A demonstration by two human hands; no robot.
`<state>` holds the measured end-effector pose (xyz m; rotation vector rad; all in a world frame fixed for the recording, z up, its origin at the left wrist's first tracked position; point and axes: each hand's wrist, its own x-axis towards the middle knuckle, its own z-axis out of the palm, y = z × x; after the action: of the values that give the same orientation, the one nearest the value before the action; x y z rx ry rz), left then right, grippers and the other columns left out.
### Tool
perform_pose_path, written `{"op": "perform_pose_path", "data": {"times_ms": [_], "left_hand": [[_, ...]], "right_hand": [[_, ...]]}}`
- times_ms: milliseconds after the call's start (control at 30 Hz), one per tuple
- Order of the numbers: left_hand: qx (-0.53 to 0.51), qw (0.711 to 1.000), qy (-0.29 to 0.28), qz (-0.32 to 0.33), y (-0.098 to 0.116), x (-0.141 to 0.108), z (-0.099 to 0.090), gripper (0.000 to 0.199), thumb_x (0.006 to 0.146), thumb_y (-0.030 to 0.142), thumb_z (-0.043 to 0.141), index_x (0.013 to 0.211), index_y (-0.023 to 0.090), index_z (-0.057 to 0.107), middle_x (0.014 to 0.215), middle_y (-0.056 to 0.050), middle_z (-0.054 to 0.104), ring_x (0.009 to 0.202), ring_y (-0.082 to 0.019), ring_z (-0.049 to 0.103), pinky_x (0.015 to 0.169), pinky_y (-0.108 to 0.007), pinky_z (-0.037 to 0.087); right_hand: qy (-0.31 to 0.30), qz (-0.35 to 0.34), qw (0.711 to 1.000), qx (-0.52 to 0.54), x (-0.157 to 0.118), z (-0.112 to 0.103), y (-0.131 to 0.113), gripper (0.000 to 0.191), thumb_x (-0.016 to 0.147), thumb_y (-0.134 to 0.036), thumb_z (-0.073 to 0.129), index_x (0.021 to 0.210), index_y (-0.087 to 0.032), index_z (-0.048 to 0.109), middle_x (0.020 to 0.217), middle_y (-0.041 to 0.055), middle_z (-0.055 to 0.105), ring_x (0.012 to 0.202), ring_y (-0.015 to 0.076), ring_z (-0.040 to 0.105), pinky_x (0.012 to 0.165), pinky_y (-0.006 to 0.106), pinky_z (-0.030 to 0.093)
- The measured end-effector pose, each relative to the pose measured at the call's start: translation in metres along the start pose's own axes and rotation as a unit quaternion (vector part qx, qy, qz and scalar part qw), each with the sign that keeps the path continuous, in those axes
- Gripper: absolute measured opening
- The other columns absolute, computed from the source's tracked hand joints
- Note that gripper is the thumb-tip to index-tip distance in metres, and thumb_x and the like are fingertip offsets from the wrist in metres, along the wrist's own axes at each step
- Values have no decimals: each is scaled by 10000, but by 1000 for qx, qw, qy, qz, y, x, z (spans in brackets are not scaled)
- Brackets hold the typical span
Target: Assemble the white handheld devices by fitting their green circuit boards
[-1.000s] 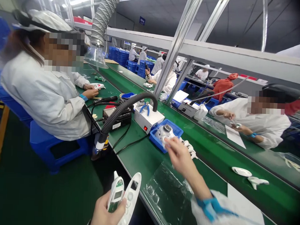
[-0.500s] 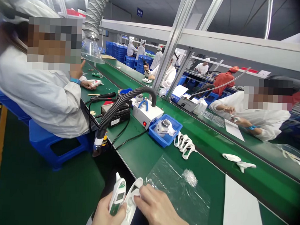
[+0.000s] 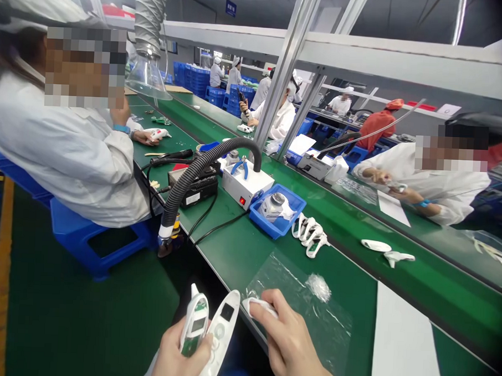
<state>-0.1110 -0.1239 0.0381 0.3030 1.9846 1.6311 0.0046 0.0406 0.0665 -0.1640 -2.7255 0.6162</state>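
Observation:
In my left hand I hold an opened ear thermometer body, its nozzle pointing up, with a small screen and green circuit board showing. The same hand grips a long white cover shell, inner side up, with a dark window at its top. To the right, my right hand is closed on a small white piece at the bench edge. Fingers cover part of it, and I cannot tell its kind. A clear plastic sheet lies under and beyond this hand.
Several thermometer halves lie beside a blue tray holding a metal-topped bottle. A white box with a black hose stands behind. White thermometer parts rest on the green belt. White paper lies right; a co-worker sits left.
My right hand has moved right, off the cover shell, with the small white piece in its fingers. The shell's dark window is now uncovered. My left hand keeps its hold; the belt parts have shifted left.

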Motion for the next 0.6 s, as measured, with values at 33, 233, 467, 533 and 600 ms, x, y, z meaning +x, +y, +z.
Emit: {"op": "perform_pose_path", "data": {"times_ms": [33, 233, 467, 533, 600], "left_hand": [[-1, 1000, -2, -1, 1, 0, 0, 181, 694, 357, 636, 650, 182, 618, 549, 29, 549, 535, -136, 517, 548, -208, 450], [16, 999, 0, 37, -1, -3, 2, 168, 709, 346, 619, 649, 190, 605, 593, -5, 627, 586, -175, 582, 576, -230, 480], [45, 995, 21, 88, -5, -5, 3, 150, 735, 326, 601, 675, 196, 642, 601, -4, 648, 589, -173, 601, 561, -216, 492], [62, 992, 15, 106, -8, -5, 2, 151, 743, 328, 602, 677, 197, 638, 603, -5, 650, 579, -171, 603, 568, -218, 502], [63, 992, 5, 113, -10, -5, 1, 152, 746, 334, 612, 681, 199, 640, 608, -6, 658, 583, -177, 617, 565, -219, 510]], "right_hand": [[1, -5, 1000, 0, 0, 1, -2, 452, 805, 42, 287, 1116, -199, 509, 967, 88, 481, 735, 163, 498, 608, 256, 429], [7, -68, 995, -75, 7, 16, -16, 284, 873, -47, 316, 956, -177, 555, 790, 63, 523, 640, 174, 482, 504, 253, 353], [86, -82, 981, -153, 4, 33, -20, 305, 940, -119, 274, 926, -157, 576, 767, 65, 551, 605, 170, 477, 465, 263, 308], [89, -72, 980, -165, 3, 34, -22, 317, 958, -151, 262, 957, -150, 579, 769, 68, 555, 605, 171, 488, 456, 262, 316], [88, -73, 980, -165, 3, 36, -25, 336, 980, -233, 255, 955, -146, 579, 734, 60, 541, 587, 171, 489, 435, 258, 320]]}}
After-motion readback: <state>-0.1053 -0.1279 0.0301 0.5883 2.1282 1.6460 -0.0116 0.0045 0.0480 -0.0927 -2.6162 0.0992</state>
